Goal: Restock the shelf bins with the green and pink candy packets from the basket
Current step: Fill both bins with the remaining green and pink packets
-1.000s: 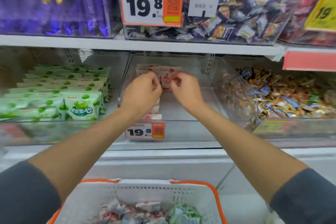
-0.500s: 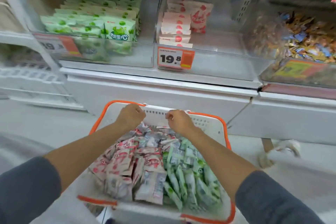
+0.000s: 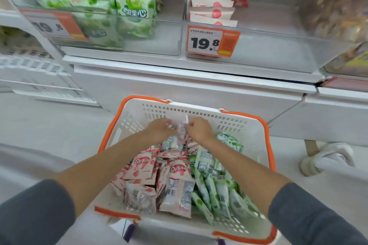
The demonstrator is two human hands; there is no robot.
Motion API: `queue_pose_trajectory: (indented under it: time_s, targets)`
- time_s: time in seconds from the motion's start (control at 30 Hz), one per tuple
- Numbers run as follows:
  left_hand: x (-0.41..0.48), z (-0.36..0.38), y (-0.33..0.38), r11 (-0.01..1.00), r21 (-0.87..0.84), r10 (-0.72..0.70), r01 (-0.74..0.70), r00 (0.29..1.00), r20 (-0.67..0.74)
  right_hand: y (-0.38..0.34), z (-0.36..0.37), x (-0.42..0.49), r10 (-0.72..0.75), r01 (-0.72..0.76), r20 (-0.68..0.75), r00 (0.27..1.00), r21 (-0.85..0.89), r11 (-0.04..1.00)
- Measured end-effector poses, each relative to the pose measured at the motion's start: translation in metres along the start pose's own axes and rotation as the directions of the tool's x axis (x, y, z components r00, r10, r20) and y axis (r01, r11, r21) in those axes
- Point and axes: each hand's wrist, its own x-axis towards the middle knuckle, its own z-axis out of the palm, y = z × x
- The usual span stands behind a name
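basket (image 3: 199, 114): white moulded plastic, slotted walls, smooth and semi-matt. Rim band is orange plastic.
pink packets (image 3: 179, 185) and green packets (image 3: 216, 191) inside: thin plastic film, glossy, crinkled, printed.
packet (image 3: 182, 127) pinched between left hand (image 3: 159, 130) and right hand (image 3: 200, 130) at the far end: same shiny creased film.
left bin (image 3: 161, 45) and right bin (image 3: 278, 51), far: clear rigid plastic, smooth, slight glare on the front walls.
price tag (image 3: 205, 42) on right bin: printed paper or card, can't tell which, matt.
shelf (image 3: 179, 85) front: white, smooth, satin. Metal or plastic unclear.
sleeve (image 3: 33, 215), near left: dark grey cloth, matt.
floor (image 3: 49, 135): pale, smooth, low sheen.
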Motion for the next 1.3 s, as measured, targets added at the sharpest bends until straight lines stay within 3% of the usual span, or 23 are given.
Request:
queue_pose_trajectory:
  time_s: [0.07,0.17,0.23,0.3,0.33,0.4,0.47,0.6,0.67,0.73,0.8,0.87,0.93,1.03,1.1,1.17,1.23,1.3]
  targets:
    - [-0.008,0.005,0.014,0.992,-0.123,0.028,-0.009,0.988,0.153,-0.022,-0.022,-0.014,0.038,-0.065,0.081,0.996,0.371,0.926]
    - [-0.012,0.003,0.022,0.988,-0.148,0.055,-0.048,0.997,0.045,-0.04,-0.055,-0.032,0.005,-0.106,0.166,0.986,0.604,0.79]
    - [-0.015,-0.005,0.024,0.97,-0.24,0.043,-0.043,0.999,-0.006,-0.043,-0.073,-0.037,-0.025,-0.001,0.037,0.999,0.58,0.814]
    - [-0.023,-0.016,0.031,0.91,-0.414,0.05,-0.02,0.997,0.061,-0.044,-0.088,-0.04,-0.02,0.082,-0.14,0.99,0.447,0.891]
    - [-0.029,-0.021,0.036,0.881,-0.473,0.07,-0.014,0.993,0.1,-0.045,-0.094,-0.041,-0.004,0.071,-0.158,0.987,0.416,0.907]
    - [-0.04,-0.027,0.047,0.839,-0.543,0.113,-0.02,0.984,0.138,-0.049,-0.105,-0.047,0.001,0.026,-0.06,0.998,0.454,0.89]
    - [-0.048,-0.03,0.06,0.825,-0.562,0.145,-0.059,0.983,0.111,-0.056,-0.113,-0.055,-0.096,0.106,-0.047,0.994,0.432,0.895]
    - [-0.055,-0.036,0.084,0.837,-0.522,0.192,-0.163,0.981,0.001,-0.075,-0.137,-0.065,-0.231,0.319,-0.305,0.924,0.282,0.905]
    - [-0.059,-0.041,0.103,0.809,-0.535,0.229,-0.242,0.969,-0.093,-0.087,-0.154,-0.069,-0.19,0.352,-0.387,0.902,0.409,0.842]
    - [-0.063,-0.045,0.127,0.75,-0.552,0.271,-0.364,0.931,-0.245,-0.096,-0.17,-0.076,-0.132,0.349,-0.354,0.926,0.672,0.653]
    - [-0.066,-0.05,0.152,0.718,-0.49,0.338,-0.494,0.863,-0.375,-0.1,-0.18,-0.083,-0.178,0.317,-0.262,0.949,0.788,0.528]
    - [-0.069,-0.054,0.178,0.718,-0.337,0.459,-0.609,0.778,-0.43,-0.1,-0.192,-0.086,-0.2,0.319,-0.249,0.948,0.77,0.553]
    - [-0.064,-0.064,0.2,0.721,-0.101,0.57,-0.686,0.669,-0.476,-0.1,-0.216,-0.081,-0.153,0.361,-0.333,0.93,0.756,0.546]
    - [-0.044,-0.089,0.234,0.759,0.194,0.583,-0.622,0.514,-0.629,-0.097,-0.266,-0.057,-0.074,0.441,-0.489,0.869,0.699,0.563]
    - [-0.026,-0.103,0.256,0.805,0.228,0.535,-0.547,0.506,-0.677,-0.093,-0.297,-0.026,-0.025,0.47,-0.57,0.821,0.651,0.596]
    - [-0.007,-0.113,0.274,0.855,0.246,0.488,-0.457,0.545,-0.681,-0.085,-0.319,0.014,0.011,0.413,-0.623,0.782,0.532,0.739]
    - [0.009,-0.121,0.287,0.878,0.306,0.471,-0.368,0.548,-0.691,-0.081,-0.332,0.055,0.005,0.266,-0.611,0.791,0.352,0.897]
    - [0.022,-0.127,0.291,0.889,0.334,0.456,-0.312,0.542,-0.706,-0.083,-0.336,0.093,-0.012,0.164,-0.548,0.837,0.23,0.959]
